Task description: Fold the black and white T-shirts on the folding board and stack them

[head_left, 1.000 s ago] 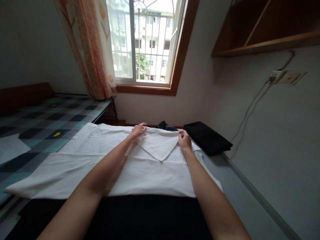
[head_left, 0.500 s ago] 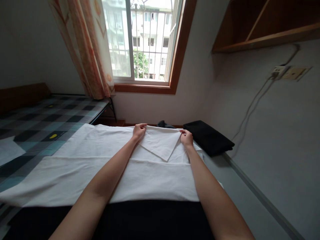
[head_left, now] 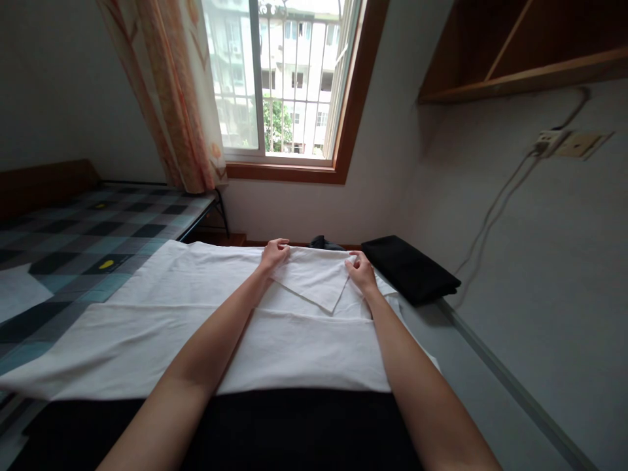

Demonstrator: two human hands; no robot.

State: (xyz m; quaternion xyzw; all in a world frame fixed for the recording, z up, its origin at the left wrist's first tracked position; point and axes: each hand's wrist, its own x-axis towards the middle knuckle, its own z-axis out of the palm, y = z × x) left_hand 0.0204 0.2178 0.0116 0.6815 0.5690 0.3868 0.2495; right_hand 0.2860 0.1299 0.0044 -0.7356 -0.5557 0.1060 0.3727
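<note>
A wide white cloth (head_left: 314, 353) lies spread before me, with a crease running across it. At its far edge a pointed flap (head_left: 314, 278) is folded toward me. My left hand (head_left: 275, 254) is closed on the cloth at the flap's left end. My right hand (head_left: 362, 269) pinches the flap's right end between thumb and fingers. Under the near edge of the white cloth shows black fabric (head_left: 304, 428).
A folded black cloth (head_left: 411, 269) lies at the right by the wall. To the left is a bed with a checked cover (head_left: 147, 229). A curtain (head_left: 176, 98) hangs beside the barred window (head_left: 294, 85). A wooden shelf (head_left: 540, 72) and a socket with cables (head_left: 549, 140) are on the right wall.
My right hand has shifted slightly left along the flap, its fingers now spread more over the edge. The flap's tip has moved slightly up and right. My left hand stays nearly in place.
</note>
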